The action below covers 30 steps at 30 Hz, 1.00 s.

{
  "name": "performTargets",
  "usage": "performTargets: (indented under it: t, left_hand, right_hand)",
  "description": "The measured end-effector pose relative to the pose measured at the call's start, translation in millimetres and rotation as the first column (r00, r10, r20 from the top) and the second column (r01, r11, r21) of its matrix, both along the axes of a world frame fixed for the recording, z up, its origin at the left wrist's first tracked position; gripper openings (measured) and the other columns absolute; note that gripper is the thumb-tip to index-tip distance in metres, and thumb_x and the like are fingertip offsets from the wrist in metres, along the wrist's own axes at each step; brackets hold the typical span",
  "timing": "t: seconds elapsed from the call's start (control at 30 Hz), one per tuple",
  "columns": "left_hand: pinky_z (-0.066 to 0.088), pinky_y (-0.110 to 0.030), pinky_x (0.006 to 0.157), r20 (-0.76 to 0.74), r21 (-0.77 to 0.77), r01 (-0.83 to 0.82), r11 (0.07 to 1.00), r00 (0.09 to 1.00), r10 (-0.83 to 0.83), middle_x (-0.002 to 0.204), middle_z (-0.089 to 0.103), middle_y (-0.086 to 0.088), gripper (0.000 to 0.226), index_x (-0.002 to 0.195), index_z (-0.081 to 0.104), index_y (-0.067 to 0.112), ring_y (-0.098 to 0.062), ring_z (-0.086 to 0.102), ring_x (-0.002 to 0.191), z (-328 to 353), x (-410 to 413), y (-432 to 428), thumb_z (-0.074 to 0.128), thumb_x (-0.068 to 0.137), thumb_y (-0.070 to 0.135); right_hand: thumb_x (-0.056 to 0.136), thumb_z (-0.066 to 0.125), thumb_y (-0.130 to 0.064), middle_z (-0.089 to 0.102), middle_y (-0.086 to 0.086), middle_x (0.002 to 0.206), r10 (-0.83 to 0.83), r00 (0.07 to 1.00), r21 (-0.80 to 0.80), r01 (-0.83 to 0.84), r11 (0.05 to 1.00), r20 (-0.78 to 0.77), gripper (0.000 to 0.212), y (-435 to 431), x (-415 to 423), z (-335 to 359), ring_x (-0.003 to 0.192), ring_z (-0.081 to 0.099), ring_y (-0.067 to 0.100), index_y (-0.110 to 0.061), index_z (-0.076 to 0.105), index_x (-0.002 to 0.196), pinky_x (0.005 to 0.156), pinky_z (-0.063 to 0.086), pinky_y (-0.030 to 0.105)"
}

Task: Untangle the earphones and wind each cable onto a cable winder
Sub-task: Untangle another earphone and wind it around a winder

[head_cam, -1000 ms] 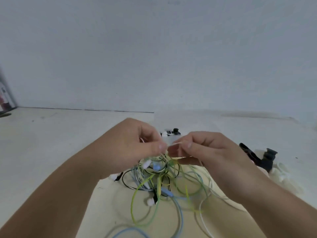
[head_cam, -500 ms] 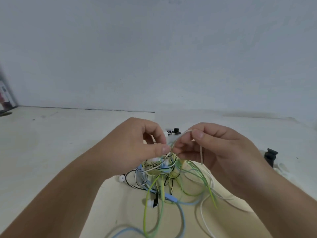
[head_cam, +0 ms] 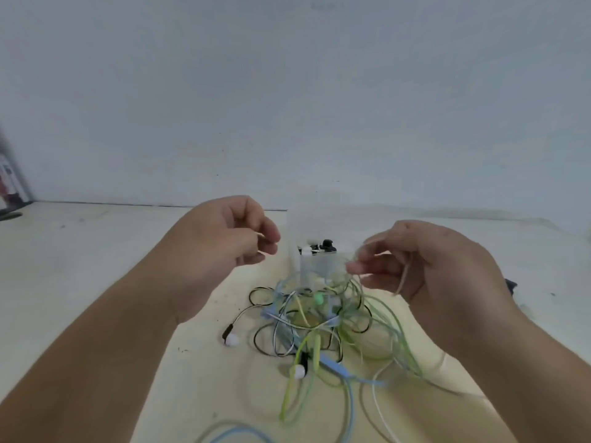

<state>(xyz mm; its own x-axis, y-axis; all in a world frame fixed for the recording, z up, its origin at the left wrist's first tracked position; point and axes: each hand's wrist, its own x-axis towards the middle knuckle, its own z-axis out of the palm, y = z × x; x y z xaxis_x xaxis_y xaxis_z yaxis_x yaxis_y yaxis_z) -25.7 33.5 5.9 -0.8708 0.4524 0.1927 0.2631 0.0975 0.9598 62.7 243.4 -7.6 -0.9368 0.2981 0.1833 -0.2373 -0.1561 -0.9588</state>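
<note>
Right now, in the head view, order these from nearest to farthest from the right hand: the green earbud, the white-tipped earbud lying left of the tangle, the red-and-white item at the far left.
1. green earbud, in the tangle beside the right hand.
2. white-tipped earbud, left of the tangle.
3. red-and-white item, at the far left edge.

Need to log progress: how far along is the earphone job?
Done: nothing visible; the cables lie in one tangle, none wound. In hand: left hand and right hand each pinch a pale strand above it. Left: separating and winding every cable.
</note>
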Motion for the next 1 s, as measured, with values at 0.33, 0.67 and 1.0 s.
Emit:
performTargets:
  t: [0.33,0.67,1.0]
  left_hand:
    - [0.053,-0.036,0.082,-0.17,-0.27,0.099,0.958,0.974,-0.149,0.088,0.074,-0.001,0.014,0.091,0.075,0.03,-0.024,0.071,0.088,-6.0,11.9,18.0,0.082,0.08,0.025]
    - [0.047,-0.021,0.057,-0.19,-0.215,-0.125,0.969,0.978,0.084,0.079,0.073,0.006,0.023,0.101,0.066,0.033,-0.012,0.067,0.067,-8.0,4.7,16.5,0.077,0.084,0.022]
    - [0.05,-0.057,0.098,-0.053,-0.134,-0.014,0.991,0.999,0.007,0.087,0.076,-0.006,0.012,0.078,0.074,0.025,-0.034,0.069,0.094,-7.8,3.2,16.5,0.069,0.069,0.031]
  right_hand:
    - [0.071,0.063,-0.019,0.059,0.019,0.094,0.425,0.882,-0.068,-0.446,0.893,-0.203,0.021,-1.3,3.1,-3.4,0.101,0.057,0.036,-0.008,0.051,0.059,0.099,0.044,0.051]
    - [0.09,0.037,0.002,0.066,0.012,0.063,-0.027,1.0,-0.197,0.029,0.98,0.014,0.057,-4.8,-0.3,3.6,0.06,0.068,0.031,-0.011,0.066,0.043,0.072,0.055,0.043]
    - [0.071,0.072,-0.008,0.072,0.028,0.091,0.193,0.976,-0.087,-0.185,0.979,0.104,0.028,-8.2,-0.1,-5.8,0.078,0.073,0.038,0.012,0.061,0.087,0.067,0.061,0.036]
